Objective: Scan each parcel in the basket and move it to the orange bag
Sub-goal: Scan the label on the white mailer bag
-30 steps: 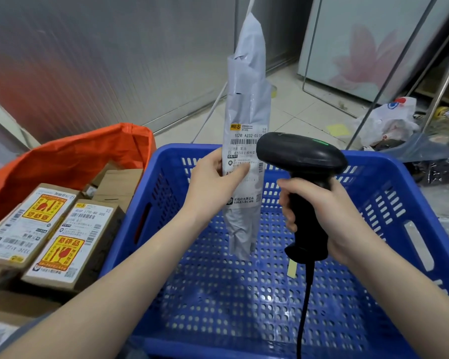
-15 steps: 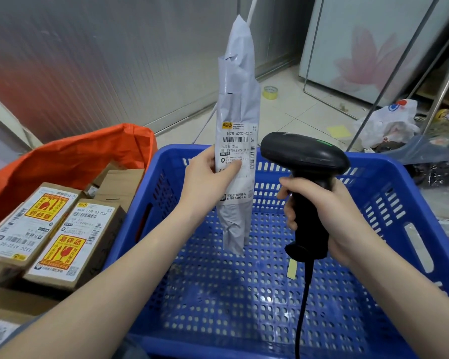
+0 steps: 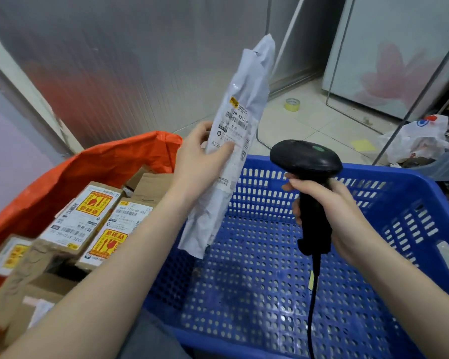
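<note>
I see left forearm raised, left hand (image 3: 201, 156) gripping grey mailer parcel (image 3: 233, 141), tilted right, over far-left corner of blue basket (image 3: 373, 229), beside orange bag (image 3: 101, 164); right hand (image 3: 329, 208) clenched round barcode scanner (image 3: 309, 177) handle.

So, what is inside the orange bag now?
The orange fabric bag holds brown cardboard boxes with white labels and yellow fragile stickers. What lies under them is covered.
</note>
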A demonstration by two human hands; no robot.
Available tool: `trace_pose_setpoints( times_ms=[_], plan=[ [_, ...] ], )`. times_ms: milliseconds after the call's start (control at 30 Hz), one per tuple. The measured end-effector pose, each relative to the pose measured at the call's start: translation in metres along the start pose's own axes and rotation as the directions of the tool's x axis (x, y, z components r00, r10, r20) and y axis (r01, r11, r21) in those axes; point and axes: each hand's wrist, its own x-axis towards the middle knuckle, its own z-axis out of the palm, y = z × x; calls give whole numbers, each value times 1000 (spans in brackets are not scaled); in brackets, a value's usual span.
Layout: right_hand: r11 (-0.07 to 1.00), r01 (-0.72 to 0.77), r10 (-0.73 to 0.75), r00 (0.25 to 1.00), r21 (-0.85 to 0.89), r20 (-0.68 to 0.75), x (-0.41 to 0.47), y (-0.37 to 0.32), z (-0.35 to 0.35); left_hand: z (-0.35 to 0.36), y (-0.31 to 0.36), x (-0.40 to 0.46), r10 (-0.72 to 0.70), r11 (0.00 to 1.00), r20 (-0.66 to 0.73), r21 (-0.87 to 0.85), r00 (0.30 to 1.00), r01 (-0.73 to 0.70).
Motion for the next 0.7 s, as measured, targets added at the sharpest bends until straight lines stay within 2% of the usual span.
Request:
trace_pose_setpoints(
  times_ms=[100, 167, 300, 433, 533, 633, 700],
  plan=[
    [999, 3, -6, 997, 37, 79, 1, -3, 33, -54, 0, -4, 116, 970, -30, 217, 993, -106],
    [998, 1, -8, 992, 56, 122, 3, -5, 64, -92, -2, -11, 140, 919, -51, 379, 989, -111],
    [999, -11, 0, 973, 49, 230, 8, -7, 128, -167, -24, -24, 67, 827, -139, 561, 988, 23],
    [1000, -11, 18, 952, -24, 304, 11, -1, 182, -225, -64, -37, 53, 639, -212, 758, 976, 130],
    [998, -16, 33, 943, -54, 333, 12, 5, 210, -252, -96, -51, 32, 499, -261, 841, 965, 210],
    [997, -27, 53, 930, -76, 364, 14, 13, 227, -267, -128, -65, -24, 472, -272, 845, 962, 251],
    [995, -33, 68, 924, -99, 377, 16, 19, 236, -269, -144, -72, -112, 464, -258, 840, 959, 281]
  ],
)
